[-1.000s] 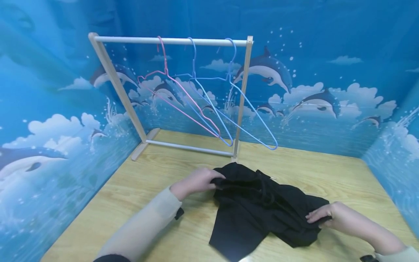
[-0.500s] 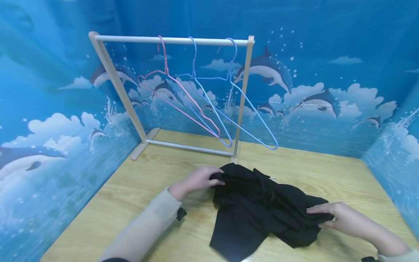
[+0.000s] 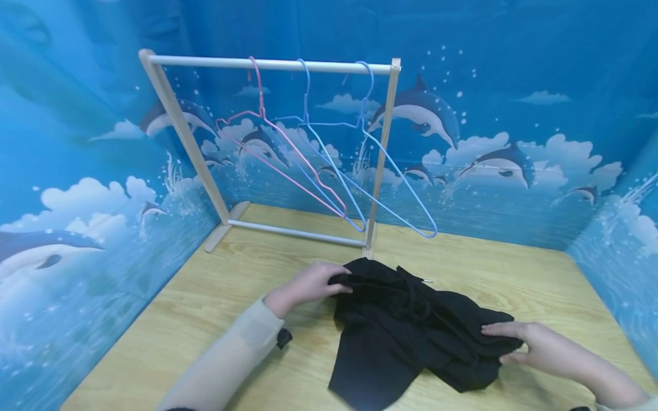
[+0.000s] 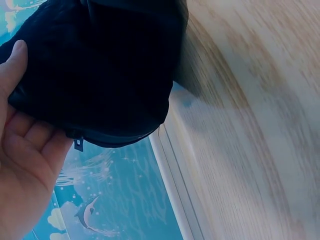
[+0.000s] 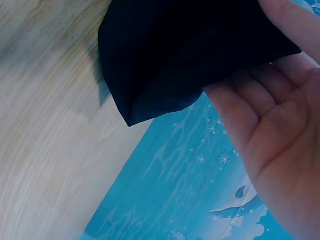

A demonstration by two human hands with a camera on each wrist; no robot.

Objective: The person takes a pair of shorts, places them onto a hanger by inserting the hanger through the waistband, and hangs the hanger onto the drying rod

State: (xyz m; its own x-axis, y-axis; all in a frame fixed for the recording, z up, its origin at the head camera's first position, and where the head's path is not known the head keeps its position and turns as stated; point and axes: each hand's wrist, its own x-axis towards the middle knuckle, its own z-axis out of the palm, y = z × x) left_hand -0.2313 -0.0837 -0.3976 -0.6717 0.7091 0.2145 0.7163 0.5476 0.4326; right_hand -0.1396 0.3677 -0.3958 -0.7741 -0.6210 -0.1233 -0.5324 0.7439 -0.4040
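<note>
Left hand [image 3: 312, 282], slightly shifted, grips black garment [image 3: 382, 342], which right hand [image 3: 542, 345] also holds.

Looks like a staged tabletop booth – wider building type can't be told. Ocean backdrop with printed dolphins [image 3: 514, 114] fills the top of the frame and wraps down left and right edges, enclosing a wood-grain tabletop [image 3: 524, 274] below. Clothes rack [image 3: 205, 61] upper left to centre, three wire hangers [image 3: 261, 103] on its rail – a set-dressed station.
</note>
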